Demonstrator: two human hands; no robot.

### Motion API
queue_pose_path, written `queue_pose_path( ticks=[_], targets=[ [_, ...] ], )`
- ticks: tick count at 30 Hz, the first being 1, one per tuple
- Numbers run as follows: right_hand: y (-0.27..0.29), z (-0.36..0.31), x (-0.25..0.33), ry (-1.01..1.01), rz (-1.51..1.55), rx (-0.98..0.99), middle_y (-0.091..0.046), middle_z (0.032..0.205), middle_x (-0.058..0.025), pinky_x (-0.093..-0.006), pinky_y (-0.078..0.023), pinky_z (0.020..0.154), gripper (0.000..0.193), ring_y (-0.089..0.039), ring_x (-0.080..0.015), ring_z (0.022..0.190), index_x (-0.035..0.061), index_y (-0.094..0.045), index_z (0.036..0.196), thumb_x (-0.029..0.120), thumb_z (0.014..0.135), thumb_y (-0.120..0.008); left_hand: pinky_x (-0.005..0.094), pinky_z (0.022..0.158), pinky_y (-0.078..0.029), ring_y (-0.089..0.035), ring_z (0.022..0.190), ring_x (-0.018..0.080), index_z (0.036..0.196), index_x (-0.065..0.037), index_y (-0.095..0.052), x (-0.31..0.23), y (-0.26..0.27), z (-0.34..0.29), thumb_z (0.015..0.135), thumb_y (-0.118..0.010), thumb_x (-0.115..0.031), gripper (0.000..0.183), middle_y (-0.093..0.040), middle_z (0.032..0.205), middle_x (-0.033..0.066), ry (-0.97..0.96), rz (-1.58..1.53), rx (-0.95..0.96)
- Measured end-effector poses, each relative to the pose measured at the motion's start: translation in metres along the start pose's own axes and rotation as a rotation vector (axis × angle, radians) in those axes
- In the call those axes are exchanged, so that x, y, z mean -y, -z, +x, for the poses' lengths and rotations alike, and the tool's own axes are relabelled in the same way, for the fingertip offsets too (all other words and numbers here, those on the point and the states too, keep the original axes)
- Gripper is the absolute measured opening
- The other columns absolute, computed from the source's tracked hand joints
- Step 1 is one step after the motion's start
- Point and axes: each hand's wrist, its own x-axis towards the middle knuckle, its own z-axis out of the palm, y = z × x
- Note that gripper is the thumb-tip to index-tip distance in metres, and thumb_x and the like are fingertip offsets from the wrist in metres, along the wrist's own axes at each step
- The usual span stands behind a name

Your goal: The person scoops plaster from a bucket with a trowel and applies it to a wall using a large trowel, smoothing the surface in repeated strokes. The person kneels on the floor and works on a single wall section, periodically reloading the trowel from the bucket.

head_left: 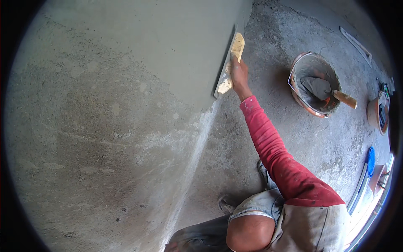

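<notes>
- The right grip is closed around the middle of the float, the fingers wrapped over its pale yellow wooden handle; the handle shows on both sides of the hand.
- I cannot tell the state of the left grip, which lies outside the view.
- The float is at the upper middle, its long blade tilted a little, near the line where the wall meets the floor. A dark strip runs along its left side; I cannot tell whether the whole blade touches the wall.
- Smooth grey plaster covers the upper part of the wall beside the float; the rest is rough and blotchy.
- A whitish band runs down from the float's lower end toward the bottom edge.
- The arm wears a red sleeve with pale specks, and reaches up from the lower right.
- To the right of the grip, well apart from it, 1 orange bucket stands on the floor, grey mortar coating its inside. In it rests 1 trowel, its blade smeared grey and its wooden handle leaning out over the rim.
- Farther right is a second bucket with dark things inside.
- Below that is 1 blue round lid.
- At the bottom, a bare knee shows beside frayed cloth.
</notes>
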Motion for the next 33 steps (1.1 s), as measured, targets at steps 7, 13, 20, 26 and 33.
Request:
queue_pose_path(
  ticks=[7,13,20,26,33],
  targets=[
    [-0.005,-0.033,0.121,0.189,0.309,0.306,-0.067,0.096,-0.0003,-0.0263,-0.051,0.073,0.040,-0.057,-0.0052,0.080,-0.0015,-0.065,0.118,0.035,0.106,-0.054,0.0464,0.088,-0.050,-0.063,0.094,0.0338,0.101,0.004,-0.064,-0.007,-0.002,0.006,0.095,-0.057,-0.028,0.033,-0.066,0.104,0.0225,0.005,0.019,0.005],
    [0.046,0.019,-0.033,-0.129,0.244,0.051,-0.068,0.105,-0.0076,-0.0349,-0.054,0.082,0.049,-0.065,-0.0158,0.087,-0.0026,-0.063,0.120,0.041,0.107,-0.044,0.0464,0.088,-0.050,-0.063,0.094,0.0337,0.101,0.004,-0.064,-0.005,-0.004,-0.001,0.095,-0.057,-0.028,0.033,-0.066,0.103,0.0225,-0.003,0.003,0.004],
    [0.013,0.010,-0.015,-0.144,0.362,0.114,-0.067,0.111,-0.0109,-0.0342,-0.057,0.080,0.056,-0.069,-0.0196,0.092,-0.0057,-0.059,0.127,0.045,0.106,-0.048,0.0464,0.088,-0.050,-0.063,0.094,0.0337,0.101,0.004,-0.064,0.003,0.003,-0.007,0.095,-0.057,-0.028,0.034,-0.066,0.103,0.0226,-0.016,0.006,-0.038],
    [-0.046,-0.049,0.173,0.204,0.286,0.294,-0.067,0.100,-0.0089,-0.0315,-0.056,0.073,0.053,-0.066,-0.0148,0.084,-0.0069,-0.062,0.117,0.043,0.107,-0.048,0.0464,0.088,-0.050,-0.063,0.094,0.0337,0.101,0.004,-0.064,0.012,0.006,-0.012,0.095,-0.057,-0.028,0.034,-0.066,0.102,0.0226,-0.004,-0.019,-0.029],
    [-0.058,-0.040,0.303,0.649,0.142,0.429,-0.067,0.097,-0.0039,-0.0271,-0.051,0.067,0.046,-0.060,-0.0120,0.072,-0.0052,-0.064,0.118,0.039,0.105,-0.054,0.0464,0.088,-0.050,-0.063,0.094,0.0336,0.101,0.004,-0.064,0.008,0.017,-0.009,0.096,-0.057,-0.028,0.034,-0.066,0.102,0.0227,-0.004,-0.009,-0.038]
  ],
)
